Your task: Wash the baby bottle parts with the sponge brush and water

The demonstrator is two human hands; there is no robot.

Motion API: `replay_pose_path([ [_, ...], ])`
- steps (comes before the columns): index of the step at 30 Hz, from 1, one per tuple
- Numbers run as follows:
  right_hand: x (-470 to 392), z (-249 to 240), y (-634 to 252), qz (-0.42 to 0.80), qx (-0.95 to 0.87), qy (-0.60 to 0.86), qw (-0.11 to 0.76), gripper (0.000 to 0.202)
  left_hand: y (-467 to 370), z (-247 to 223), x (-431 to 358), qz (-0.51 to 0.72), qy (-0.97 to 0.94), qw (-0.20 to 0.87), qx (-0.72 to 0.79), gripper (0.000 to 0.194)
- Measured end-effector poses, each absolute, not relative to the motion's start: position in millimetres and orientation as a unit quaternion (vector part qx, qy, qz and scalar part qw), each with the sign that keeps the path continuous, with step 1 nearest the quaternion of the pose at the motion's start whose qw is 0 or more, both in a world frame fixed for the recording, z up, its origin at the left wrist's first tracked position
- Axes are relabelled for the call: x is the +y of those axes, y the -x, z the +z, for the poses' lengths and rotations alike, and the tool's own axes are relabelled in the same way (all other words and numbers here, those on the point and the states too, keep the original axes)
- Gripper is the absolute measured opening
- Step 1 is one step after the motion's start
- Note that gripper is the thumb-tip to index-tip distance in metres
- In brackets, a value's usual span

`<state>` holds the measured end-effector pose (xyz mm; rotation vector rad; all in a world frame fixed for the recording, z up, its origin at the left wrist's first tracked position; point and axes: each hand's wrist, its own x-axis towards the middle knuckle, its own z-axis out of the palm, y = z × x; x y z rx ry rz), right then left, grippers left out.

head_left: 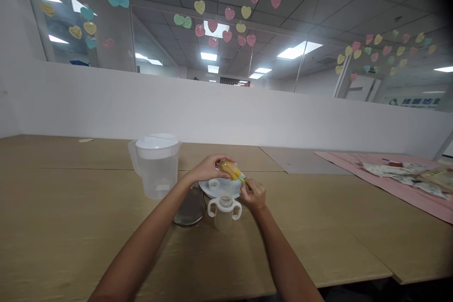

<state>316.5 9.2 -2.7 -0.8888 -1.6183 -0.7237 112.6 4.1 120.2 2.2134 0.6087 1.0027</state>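
Tan tabletop (88,207), white partition behind: left hand (208,168) has its grip closed on a yellow bottle (229,169) lying roughly level over the plate (226,188), long axis pointing right toward the right hand (253,193) (pinching a thin green stick (242,180) at its mouth).

Small yellow-orange bottle part (229,168): held tilted above the white plate (219,189). Thin green-handled brush (243,180): inserted at its lower end. Clear two-handled baby bottle (224,210): upright, open, just before the plate

Bright ceiling panels (299,50), soft blur, dark vignetted right corner.
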Motion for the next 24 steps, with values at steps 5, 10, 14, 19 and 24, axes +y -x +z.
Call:
replay_pose_path([
  [5,8,-1,-313,-0.279,-0.668,0.375,0.579,0.013,-110,123,4,0.39,-0.842,0.265,0.263,0.041],
  [10,5,0,-318,-0.295,-0.67,0.4,0.552,0.018,-113,129,-8,0.359,-0.838,0.32,0.259,0.044],
  [14,6,0,-318,-0.307,-0.668,0.39,0.553,0.018,-112,133,-11,0.373,-0.824,0.302,0.302,0.046],
  [19,10,-4,-317,-0.325,-0.669,0.398,0.537,0.012,-99,132,-1,0.361,-0.818,0.105,0.436,0.053],
  [24,11,-5,-321,-0.315,-0.644,0.431,0.548,0.017,-74,135,4,0.245,-0.818,-0.075,0.515,0.039],
])
